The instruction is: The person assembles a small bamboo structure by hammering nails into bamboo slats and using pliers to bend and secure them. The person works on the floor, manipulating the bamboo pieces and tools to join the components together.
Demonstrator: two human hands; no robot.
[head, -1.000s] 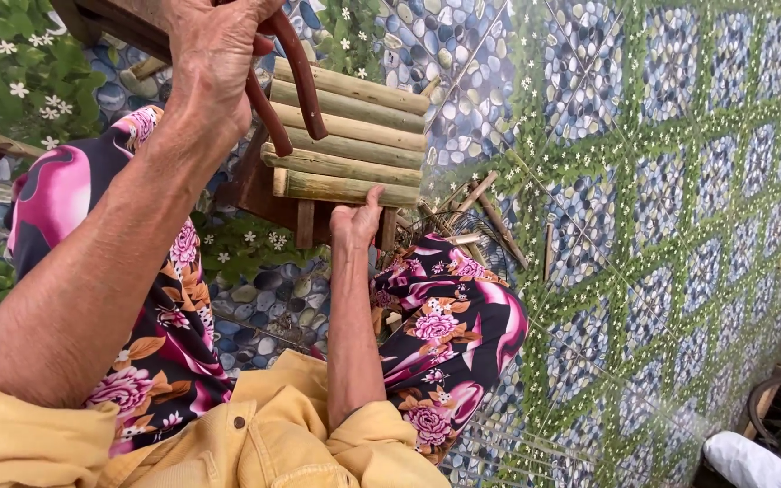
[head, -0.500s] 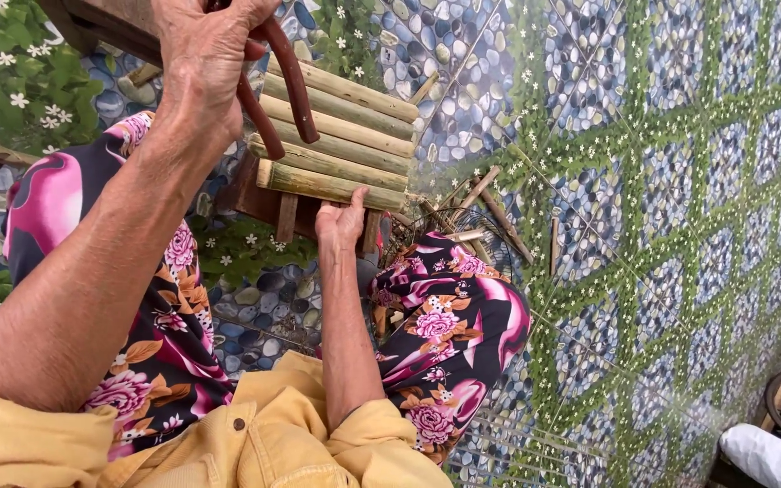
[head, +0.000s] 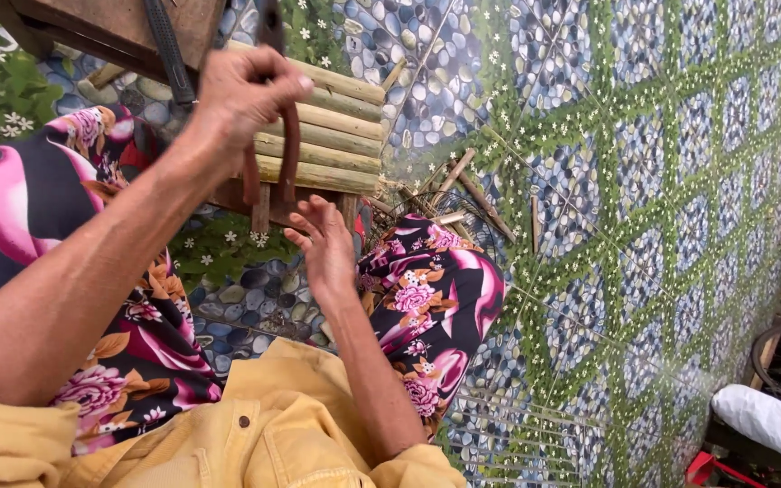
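- The left hand (head: 246,90) is raised in front of the person, its grip clenched around the red handles of a pair of pliers (head: 289,154).
- The pliers hang with the handles pointing down; the head rises above the fist and is cut off at the top edge, so what the tool bites on, if anything, cannot be told.
- The right hand (head: 327,248) sits lower, between the knees, fingers loosely spread and released, holding nothing; its fingertips lie just below the pliers' handles and near the edge of the slats (head: 336,136).
- The slats are pale round sticks laid side by side on a dark wooden frame (head: 119,27), just behind both hands.
- A dark strap (head: 169,54) runs across the frame at upper left.
- Loose thin sticks (head: 463,185) lie on the floor (head: 662,181) just right of the right knee.
- The floor is patterned with blue pebbles and green strips with small white flowers.
- The person wears flowered pink-and-black trousers (head: 427,298) and a yellow shirt (head: 255,434).
- A white bundle (head: 770,425) lies at lower right, well apart.
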